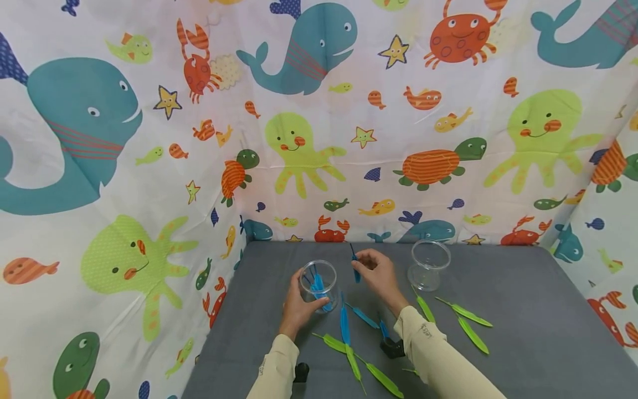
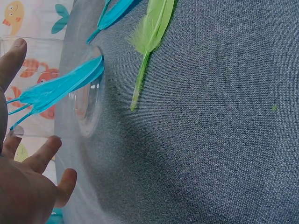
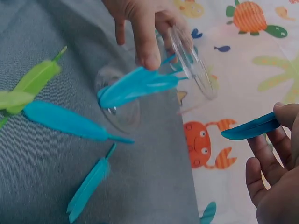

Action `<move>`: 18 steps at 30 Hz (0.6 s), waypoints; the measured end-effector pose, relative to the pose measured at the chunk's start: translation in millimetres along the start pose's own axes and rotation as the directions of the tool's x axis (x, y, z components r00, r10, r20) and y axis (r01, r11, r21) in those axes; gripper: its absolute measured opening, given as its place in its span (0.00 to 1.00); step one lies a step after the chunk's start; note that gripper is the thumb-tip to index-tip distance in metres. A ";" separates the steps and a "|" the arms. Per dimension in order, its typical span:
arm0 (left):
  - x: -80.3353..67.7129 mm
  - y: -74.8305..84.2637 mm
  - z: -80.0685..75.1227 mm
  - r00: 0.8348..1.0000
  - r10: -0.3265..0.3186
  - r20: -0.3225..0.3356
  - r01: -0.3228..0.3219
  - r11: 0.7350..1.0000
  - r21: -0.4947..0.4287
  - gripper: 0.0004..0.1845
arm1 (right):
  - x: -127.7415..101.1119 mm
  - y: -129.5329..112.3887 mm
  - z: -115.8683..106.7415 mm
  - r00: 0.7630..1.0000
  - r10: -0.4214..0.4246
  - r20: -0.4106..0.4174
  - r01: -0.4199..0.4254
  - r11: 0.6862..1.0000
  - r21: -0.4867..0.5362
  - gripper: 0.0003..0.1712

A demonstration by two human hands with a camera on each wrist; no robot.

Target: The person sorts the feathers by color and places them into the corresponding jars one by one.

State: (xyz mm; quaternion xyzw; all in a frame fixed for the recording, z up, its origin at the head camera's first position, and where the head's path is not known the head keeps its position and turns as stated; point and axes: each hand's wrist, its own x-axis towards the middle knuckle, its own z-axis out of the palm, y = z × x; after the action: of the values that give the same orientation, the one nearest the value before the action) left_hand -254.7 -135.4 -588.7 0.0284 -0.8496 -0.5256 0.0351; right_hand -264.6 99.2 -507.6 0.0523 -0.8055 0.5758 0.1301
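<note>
We've got grey tabletop (image 1: 523, 310), left hand (image 1: 297, 306) gripping an upright clear jar (image 1: 333, 285), blue feathers (image 1: 317, 284) inside, right hand (image 1: 381, 272) near it, fingers pinching one blue feather (image 3: 250, 128) toward its quill end, vane tip free, feather apart from jar.

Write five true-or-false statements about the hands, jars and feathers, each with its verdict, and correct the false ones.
1. The right hand pinches a blue feather. True.
2. The left hand lies flat on the table. False: the left hand grips a clear jar.
3. Blue feathers are inside that jar. True.
4. Every green feather is in a jar. False: green feathers lie on the table.
5. Neither hand touches the second jar. True.
</note>
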 end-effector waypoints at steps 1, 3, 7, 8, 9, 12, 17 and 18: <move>-0.1 -0.1 -0.1 1.000 0.001 0.001 -0.001 1.000 -0.001 0.54 | 0.6 -2.2 2.5 1.000 -0.003 0.002 0.003 1.000 0.009 0.10; -0.4 -0.1 -0.2 1.000 0.006 0.003 -0.006 1.000 -0.002 0.54 | 2.2 -5.8 8.2 1.000 -0.001 0.006 0.001 1.000 0.025 0.10; -0.3 0.5 -0.2 1.000 0.010 -0.003 -0.010 1.000 0.004 0.53 | 7.4 -11.7 22.2 1.000 -0.001 0.025 0.000 0.998 0.063 0.11; -0.2 0.7 -0.1 1.000 0.010 -0.005 -0.010 1.000 0.007 0.53 | 8.4 -13.6 25.6 1.000 -0.001 0.029 -0.002 0.997 0.072 0.11; -0.1 0.8 0.2 1.000 0.010 -0.006 -0.010 1.000 0.013 0.53 | 9.1 -15.5 28.9 0.999 -0.005 0.034 0.002 0.997 0.080 0.11; 0.6 0.6 1.3 1.000 0.005 -0.008 -0.005 1.000 0.025 0.53 | 9.9 -20.8 38.0 0.999 -0.013 0.051 0.008 0.996 0.094 0.10; 1.5 -0.6 2.2 1.000 0.013 -0.013 -0.013 1.000 0.027 0.53 | 10.1 -22.0 52.2 0.998 -0.018 0.068 0.013 0.997 0.071 0.08; 1.4 -0.8 2.0 1.000 0.018 -0.014 -0.018 1.000 0.024 0.53 | 10.0 -21.5 54.7 0.997 -0.013 0.071 0.008 0.998 0.065 0.08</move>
State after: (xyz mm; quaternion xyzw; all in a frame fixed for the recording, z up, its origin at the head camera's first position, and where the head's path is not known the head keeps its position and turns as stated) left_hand -256.3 -134.1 -590.3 0.0249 -0.8557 -0.5149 0.0456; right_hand -277.3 41.2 -501.8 0.0813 -0.7902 0.5987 0.1026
